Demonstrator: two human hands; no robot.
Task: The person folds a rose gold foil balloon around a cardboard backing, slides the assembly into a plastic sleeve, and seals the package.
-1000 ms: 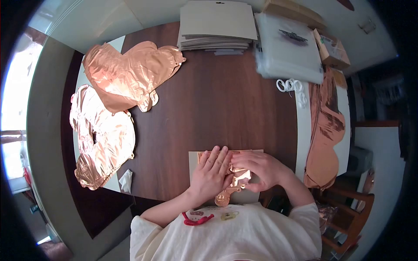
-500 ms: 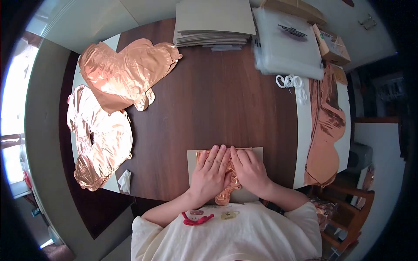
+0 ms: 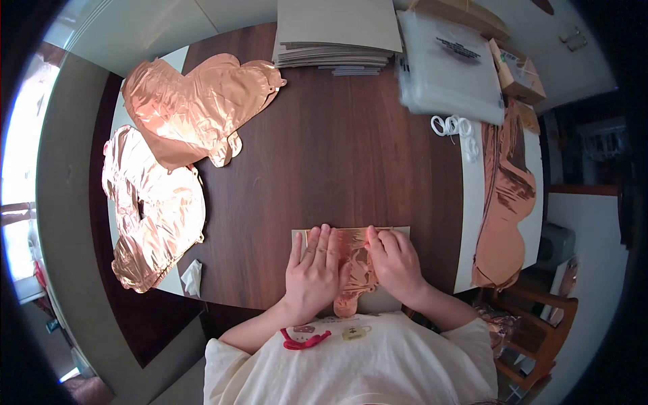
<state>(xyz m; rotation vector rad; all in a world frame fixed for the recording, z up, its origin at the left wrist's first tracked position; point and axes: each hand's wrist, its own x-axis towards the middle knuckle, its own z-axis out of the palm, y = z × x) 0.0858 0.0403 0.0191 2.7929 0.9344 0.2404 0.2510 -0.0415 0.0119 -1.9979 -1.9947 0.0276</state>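
A rose-gold foil balloon (image 3: pixel 356 273), folded narrow, lies on a grey cardboard sheet (image 3: pixel 388 302) at the near table edge. My left hand (image 3: pixel 312 270) rests flat over the balloon's left side, fingers stretched forward and holding nothing. On the right side, the fingers of my right hand (image 3: pixel 397 262) are bent and pressed together at the foil's upper right edge. Between the hands the foil's creased middle shows, and its rounded tail hangs toward my shirt. The palms hide the balloon's sides.
Flat rose-gold foil balloons (image 3: pixel 196 108) lie at the left, with a crumpled white tissue (image 3: pixel 192 278) below. At the back stand stacked cardboard sheets (image 3: pixel 337 27) and clear plastic bags (image 3: pixel 449 74). White ribbon rolls (image 3: pixel 452 126) and more foil balloons (image 3: pixel 503 223) are on the right.
My hands have moved apart, uncovering more foil between them. The left hand has shifted left; the right hand's fingers have curled in at the foil's edge.
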